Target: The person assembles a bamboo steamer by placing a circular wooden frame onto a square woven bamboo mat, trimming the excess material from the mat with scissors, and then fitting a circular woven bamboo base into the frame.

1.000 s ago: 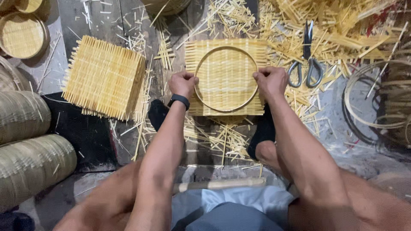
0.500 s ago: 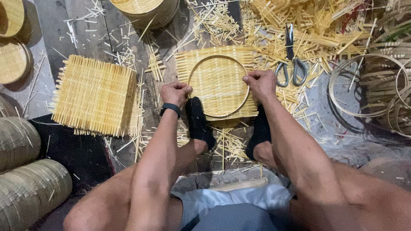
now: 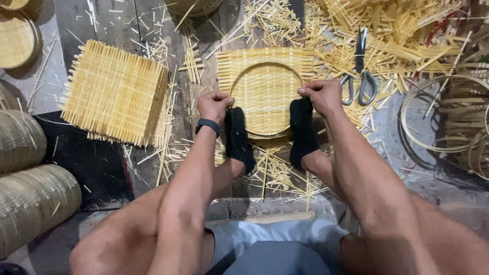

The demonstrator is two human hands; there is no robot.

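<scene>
Bamboo, pale yellow, is what I see everywhere below me. My left hand (image 3: 214,106) and right hand (image 3: 322,95) are both closed in a tight grip on the thin round hoop (image 3: 265,65) that sits on the square woven mat (image 3: 265,97): left fingers curled on the hoop's left side, right fingers pinching its right side. The mat lies flat on the floor straight ahead of me, and my two feet in black socks (image 3: 301,131) press down on its near edge, just under my hands.

Of containers I can make out little: round shallow woven trays (image 3: 16,39) at the top left, seemingly holding nothing, and ribbed woven baskets (image 3: 30,203) lying on their sides at the left edge; I cannot see inside them.

The floor is dark planks (image 3: 109,23) and grey concrete, strewn with cut bamboo slivers (image 3: 277,173). A stack of square woven mats (image 3: 114,91) lies to the left, well apart from my hands. Grey-handled scissors (image 3: 359,71) lie just beside my right hand, on a heap of loose strips (image 3: 407,30). Bare hoops (image 3: 448,114) pile at the right.

The only open floor is the dark patch at the near left, between the stack and the baskets.
</scene>
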